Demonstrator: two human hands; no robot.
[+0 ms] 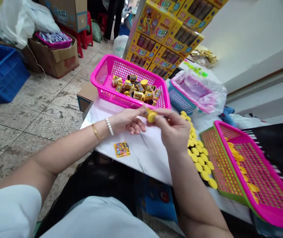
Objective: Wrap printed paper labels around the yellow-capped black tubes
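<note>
A small yellow-capped cup (151, 116) is held up over the front of the white table, blurred by motion. My right hand (174, 130) pinches it between thumb and fingers from the right. From the left, my left hand (130, 122) meets the same cup with its uppermost digit, and its lower fingers curl loosely beneath. Part of the cup is hidden by the fingers. Below my hands, a colourful printed label (122, 149) lies flat on the white table (146, 160). Behind them stands a pink basket (104, 94) with several similar printed cups (137, 95).
Yellow caps (200, 160) lie in rows beside my right forearm. Further right, a tilted pink basket (271, 178) holds yellow pieces. A lined blue basket (181, 99) and stacked yellow boxes (155, 28) stand behind. A blue crate (4, 72) is on the floor at left.
</note>
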